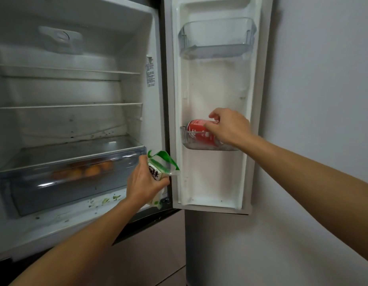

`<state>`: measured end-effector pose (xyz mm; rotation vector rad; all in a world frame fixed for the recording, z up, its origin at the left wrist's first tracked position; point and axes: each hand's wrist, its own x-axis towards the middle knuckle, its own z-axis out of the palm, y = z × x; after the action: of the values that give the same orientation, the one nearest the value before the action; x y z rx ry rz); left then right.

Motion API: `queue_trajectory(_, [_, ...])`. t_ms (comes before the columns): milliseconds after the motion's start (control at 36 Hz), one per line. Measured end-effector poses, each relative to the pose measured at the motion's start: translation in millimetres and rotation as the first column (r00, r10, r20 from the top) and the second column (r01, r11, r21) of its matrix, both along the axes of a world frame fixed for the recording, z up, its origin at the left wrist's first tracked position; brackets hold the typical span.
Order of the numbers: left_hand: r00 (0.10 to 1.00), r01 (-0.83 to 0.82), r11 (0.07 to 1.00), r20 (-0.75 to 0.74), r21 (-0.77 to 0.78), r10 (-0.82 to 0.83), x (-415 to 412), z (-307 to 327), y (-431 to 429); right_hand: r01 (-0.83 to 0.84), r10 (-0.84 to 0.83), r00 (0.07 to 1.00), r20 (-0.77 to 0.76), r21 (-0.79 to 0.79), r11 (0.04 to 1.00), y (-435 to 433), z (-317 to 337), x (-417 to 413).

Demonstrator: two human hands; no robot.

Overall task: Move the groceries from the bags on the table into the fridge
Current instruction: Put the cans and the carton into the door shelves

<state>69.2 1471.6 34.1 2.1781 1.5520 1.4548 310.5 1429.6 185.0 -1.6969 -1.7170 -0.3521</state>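
Red can (199, 132) lies on its side in the fridge door's lower bin (186, 141), right hand (230, 126) gripping it; left hand (144, 182) clutches a green-white packet (160, 164) below that bin.

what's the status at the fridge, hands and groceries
Right hand gripping red can, can lying in lower door bin. Left hand holding green and white pouch by the door edge. Nothing in the way.

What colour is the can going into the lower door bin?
Red with white markings; the can shows best in the head view.
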Motion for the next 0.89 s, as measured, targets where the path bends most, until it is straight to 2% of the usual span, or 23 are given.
queue_trajectory(111, [0.999,-0.034,0.999,0.024,0.015,0.034,0.7,6.0,1.8,-0.151,0.129,0.987,0.093,0.307,0.94,-8.5,4.0,-19.5])
queue_trajectory(194, [0.995,-0.085,0.996,0.057,0.008,0.084,-13.0,10.5,2.5,-0.302,0.264,0.952,0.151,0.347,0.888,-7.7,3.9,-45.8])
queue_trajectory(306, [0.986,-0.147,0.989,0.085,-0.011,0.147,-49.6,14.6,-0.1,-0.424,0.392,0.905,0.163,0.281,0.861,11.2,-13.5,-81.2])
queue_trajectory(472, [0.953,-0.297,0.955,0.067,-0.008,0.297,-117.3,24.9,0.5,-0.452,0.44,0.889,0.129,0.084,0.888,59.4,-56.8,-137.3])
queue_trajectory(694, [0.835,-0.546,0.837,-0.1,-0.032,0.541,-210.4,53.8,41.5,-0.453,0.462,0.88,0.11,-0.1,0.886,129.6,-91.5,-230.9])
queue_trajectory(889, [0.777,-0.621,0.766,-0.256,-0.167,0.575,-284.0,80.7,124.4,-0.458,0.472,0.876,0.094,-0.142,0.878,199.4,-93.0,-309.4])
